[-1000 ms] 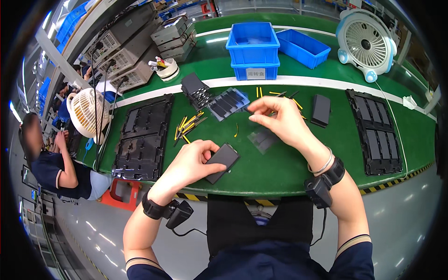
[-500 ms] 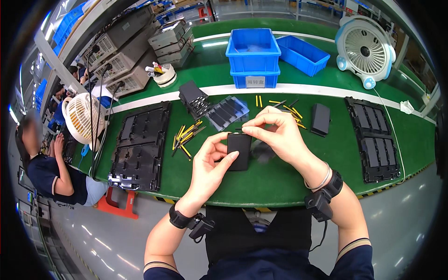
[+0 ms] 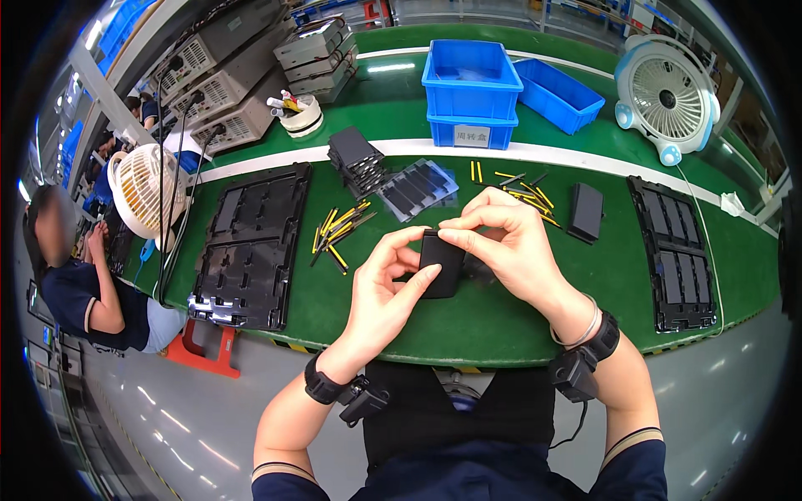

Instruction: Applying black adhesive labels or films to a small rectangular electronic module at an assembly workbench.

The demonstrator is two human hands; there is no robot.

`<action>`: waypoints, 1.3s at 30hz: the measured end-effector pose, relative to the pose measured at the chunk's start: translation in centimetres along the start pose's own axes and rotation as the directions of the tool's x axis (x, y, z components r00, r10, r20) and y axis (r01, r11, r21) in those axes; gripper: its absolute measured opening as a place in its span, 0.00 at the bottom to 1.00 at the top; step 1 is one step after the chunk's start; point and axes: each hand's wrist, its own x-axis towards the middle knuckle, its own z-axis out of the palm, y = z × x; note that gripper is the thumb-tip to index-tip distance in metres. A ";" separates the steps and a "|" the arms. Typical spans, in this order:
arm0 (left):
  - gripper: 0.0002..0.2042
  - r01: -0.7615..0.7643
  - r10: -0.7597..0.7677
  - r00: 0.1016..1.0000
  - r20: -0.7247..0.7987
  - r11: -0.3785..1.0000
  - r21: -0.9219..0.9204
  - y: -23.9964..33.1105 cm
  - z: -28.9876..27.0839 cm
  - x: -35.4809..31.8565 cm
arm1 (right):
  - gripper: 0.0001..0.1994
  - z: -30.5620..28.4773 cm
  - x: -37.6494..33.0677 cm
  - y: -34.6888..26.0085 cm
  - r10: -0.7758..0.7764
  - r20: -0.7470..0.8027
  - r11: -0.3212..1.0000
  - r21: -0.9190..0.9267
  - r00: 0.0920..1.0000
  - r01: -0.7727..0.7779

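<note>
My left hand (image 3: pixel 386 288) is closed around the left side of a flat black rectangular block (image 3: pixel 444 271), thumb across its front. The block is held upright above the green table. My right hand (image 3: pixel 505 242) pinches at the block's top right edge, thumb and forefinger together; whatever small piece lies between them is hidden. Thin yellow-and-black strips (image 3: pixel 338 232) lie left of the hands, and more strips (image 3: pixel 530 196) lie beyond the right hand. Behind the hands is a clear bluish sheet with dark strips (image 3: pixel 416 190), beside a stack of black flat blocks (image 3: pixel 355 159).
Black moulded trays stand left (image 3: pixel 251 250) and right (image 3: pixel 675 250); the right one holds several dark blocks. Another black block (image 3: pixel 586 211) lies nearer. Blue bins (image 3: pixel 472 104), a white-blue fan (image 3: pixel 667 100) and a cream fan (image 3: pixel 146 196) stand around. A co-worker (image 3: pixel 83 284) sits at left.
The right fingertips, which held a small dark piece just above the block's top, now press against its top edge. The block is tilted a little more. The whole view has shifted slightly.
</note>
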 end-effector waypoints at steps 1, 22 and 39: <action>0.20 -0.004 0.004 1.000 0.000 1.000 -0.004 -0.1 0.0 0.0 | 0.06 0.0 0.0 0.0 -0.001 0.001 1.000 0.000 1.000 0.001; 0.20 0.055 -0.056 0.998 -0.015 0.996 -0.071 -0.4 -0.9 -0.1 | 0.10 0.6 -0.3 1.5 0.125 0.155 0.988 0.071 0.980 -0.137; 0.05 -0.023 -0.067 0.984 0.166 0.872 0.489 5.3 -2.3 4.2 | 0.05 0.8 -1.1 -0.2 0.272 0.081 0.945 0.164 0.959 -0.282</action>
